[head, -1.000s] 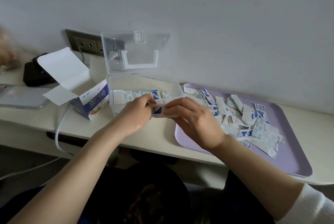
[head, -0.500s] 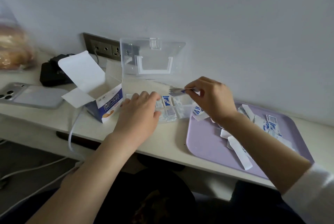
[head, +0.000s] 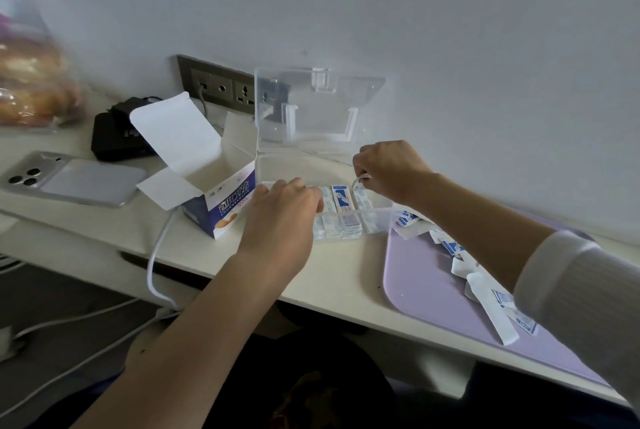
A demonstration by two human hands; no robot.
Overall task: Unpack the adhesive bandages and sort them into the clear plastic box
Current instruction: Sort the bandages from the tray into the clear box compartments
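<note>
The clear plastic box (head: 379, 217) stands open on the desk, its lid (head: 318, 109) upright against the wall. Rows of wrapped bandages (head: 341, 206) stand inside it. My right hand (head: 391, 172) is over the box's right side and pinches a bandage (head: 360, 182) by its top end, lowering it among the rows. My left hand (head: 284, 213) rests on the box's front left edge, fingers loosely bent over the rim. Loose wrapped bandages (head: 485, 283) lie on the purple tray (head: 422, 286) at the right, partly hidden by my right forearm.
An opened blue-and-white bandage carton (head: 221, 210) stands left of the box. A phone (head: 76, 179) lies face down at the far left, with a black charger (head: 117, 137) behind it. A white cable (head: 156, 255) hangs over the desk edge. Wall sockets (head: 221, 85) sit behind.
My right hand has carried the bandage from above the tray's corner down into the box's right side. My left hand stayed at the box's front edge. The camera moved closer.
</note>
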